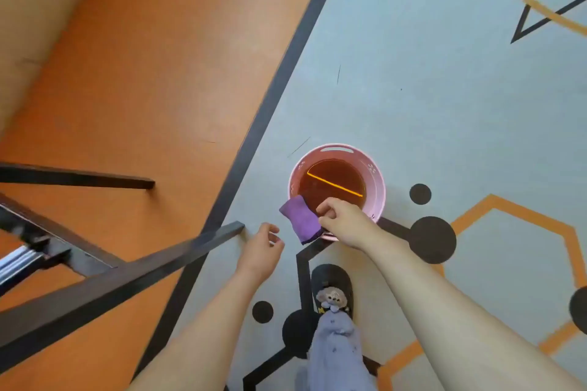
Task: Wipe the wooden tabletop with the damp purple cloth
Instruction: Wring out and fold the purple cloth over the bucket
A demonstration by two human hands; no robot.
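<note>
Head: right hand pinches (folded) cloth.

A bucket is set on the floor below frame centre. A cloth is held over its lower-left rim by the right hand. The left hand is kept just left, beside a metal bar's end.

Both bare forearms reach forward and down. The right hand pinches a folded purple cloth; the left hand hangs beside it, fingers seemingly loosely curled.
</note>
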